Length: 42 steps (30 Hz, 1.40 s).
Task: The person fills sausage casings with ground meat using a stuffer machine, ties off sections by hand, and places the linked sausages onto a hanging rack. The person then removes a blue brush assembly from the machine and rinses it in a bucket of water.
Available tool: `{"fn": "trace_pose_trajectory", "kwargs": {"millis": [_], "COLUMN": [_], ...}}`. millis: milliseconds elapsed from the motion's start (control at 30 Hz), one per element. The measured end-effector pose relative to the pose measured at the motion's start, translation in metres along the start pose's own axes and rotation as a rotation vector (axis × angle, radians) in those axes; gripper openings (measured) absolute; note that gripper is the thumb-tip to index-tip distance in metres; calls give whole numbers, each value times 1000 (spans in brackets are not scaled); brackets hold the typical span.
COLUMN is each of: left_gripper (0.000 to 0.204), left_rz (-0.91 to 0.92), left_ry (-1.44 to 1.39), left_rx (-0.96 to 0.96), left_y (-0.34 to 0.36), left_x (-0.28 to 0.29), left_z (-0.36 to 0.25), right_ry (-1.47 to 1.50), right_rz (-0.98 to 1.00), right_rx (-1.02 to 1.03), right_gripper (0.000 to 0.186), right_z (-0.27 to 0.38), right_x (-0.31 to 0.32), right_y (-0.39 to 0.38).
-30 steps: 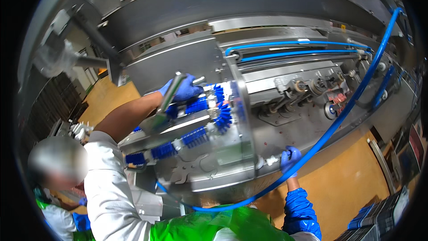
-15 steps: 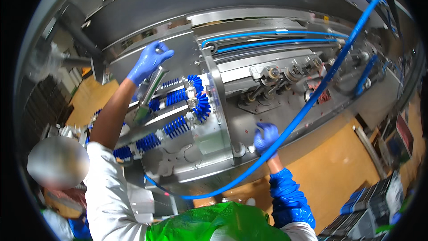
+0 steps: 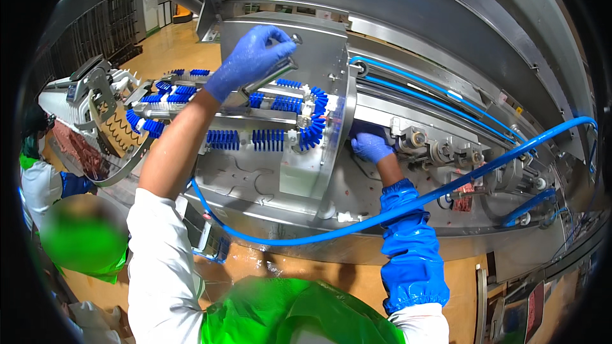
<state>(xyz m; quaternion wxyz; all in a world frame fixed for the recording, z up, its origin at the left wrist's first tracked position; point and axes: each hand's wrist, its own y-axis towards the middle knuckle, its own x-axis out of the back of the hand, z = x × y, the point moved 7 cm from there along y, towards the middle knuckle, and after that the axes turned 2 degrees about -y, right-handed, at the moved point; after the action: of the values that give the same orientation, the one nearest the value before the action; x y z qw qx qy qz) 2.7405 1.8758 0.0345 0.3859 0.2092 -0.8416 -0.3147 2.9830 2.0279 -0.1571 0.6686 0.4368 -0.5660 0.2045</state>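
Note:
My left hand (image 3: pixel 250 62), in a blue glove, is raised over the blue-finned conveyor (image 3: pixel 312 118). Its fingers curl in a pinch around a small round metal knob (image 3: pixel 297 39), which shows at the fingertips. Below that hand a slanted metal bar (image 3: pixel 271 79) rises from the conveyor. My right hand (image 3: pixel 371 147), also gloved in blue, reaches into the machine bed just right of the upright divider plate (image 3: pixel 341 146). Its fingers look curled, close to the metal rollers (image 3: pixel 414 139); what they hold, if anything, is hidden.
A thick blue hose (image 3: pixel 306 239) loops across the front of the machine and over my right sleeve. Red meat pieces (image 3: pixel 463 199) lie by the rollers. At left, a person in green and white (image 3: pixel 83 236) stands near a tray of ground meat (image 3: pixel 80 150).
My view has shifted, so the machine sits differently in the picture. My right hand has moved from the front edge of the bed inward beside the divider; my left stays above the conveyor.

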Motion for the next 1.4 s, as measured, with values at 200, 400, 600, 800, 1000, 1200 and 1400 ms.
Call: {"fn": "trace_pose_trajectory", "kwargs": {"millis": [200, 400, 600, 800, 1000, 1200, 1400], "left_gripper": [20, 17, 26, 32, 65, 33, 31], "left_rz": [-198, -314, -335, -401, -417, -106, 133], "left_ry": [151, 169, 308, 282, 137, -482, -526], "left_rx": [-210, 51, -7, 386, 1044, 697, 886], "left_y": [-61, -133, -185, -227, -260, -213, -213], "left_x": [33, 83, 116, 188, 290, 243, 217], "left_z": [-48, -14, -2, 76, 230, 280, 247], "right_ry": [-84, -82, -61, 105, 362, 566, 933], "right_rz": [157, 117, 87, 83, -317, 886, 71], "right_rx": [36, -27, -75, -112, 145, -209, 106], "right_gripper": [30, 33, 32, 32, 22, 24, 30], "right_z": [-41, -25, -33, 12, 101, 141, 306], "right_x": [-51, -22, -5, 27, 79, 36, 121], "right_y": [17, 37, 28, -2, -92, -224, -78]}}
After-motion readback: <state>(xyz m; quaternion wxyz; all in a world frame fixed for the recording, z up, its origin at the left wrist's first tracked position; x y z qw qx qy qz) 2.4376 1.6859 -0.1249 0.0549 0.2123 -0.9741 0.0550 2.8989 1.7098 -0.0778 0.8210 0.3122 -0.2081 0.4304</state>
